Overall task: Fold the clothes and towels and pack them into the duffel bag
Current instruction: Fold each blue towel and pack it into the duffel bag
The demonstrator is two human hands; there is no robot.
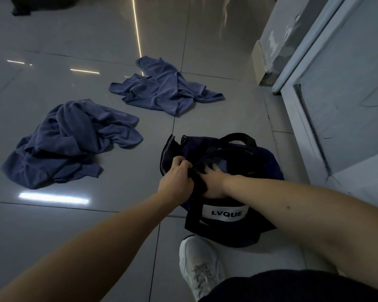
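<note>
A dark navy duffel bag (260,227) with black straps and a white LVQUE label sits on the floor in front of me. My left hand (177,177) grips the near edge of the bag's opening. My right hand (212,178) reaches into the opening, fingers spread and blurred, over blue cloth (224,165) inside; what it touches is hidden. Two crumpled blue towels lie on the tiles: a darker one (70,140) at left, a lighter one (164,88) farther back.
Glossy grey floor tiles (74,225) surround everything. A white door and frame (336,105) stand close on the right of the bag. My white sneaker (199,264) rests just below the bag. A dark object (24,5) sits at the top left corner.
</note>
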